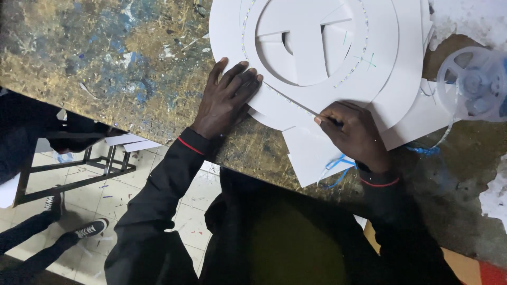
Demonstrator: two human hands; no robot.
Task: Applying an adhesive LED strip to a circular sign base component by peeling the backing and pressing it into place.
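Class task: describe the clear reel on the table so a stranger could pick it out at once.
Start at the paint-stained table and find the big white round board under both hands. Just off its right edge, past the right hand, lies the reel. It alone is see-through and spoked; everything beside it is flat white sheet.

Paint-spattered desk [121,58] carries it all: stacked white round cutouts [317,53] at twelve o'clock, clear plastic reel [470,82] at two, flat white sheets [311,155] near centre, blue wire [335,169] beside them.
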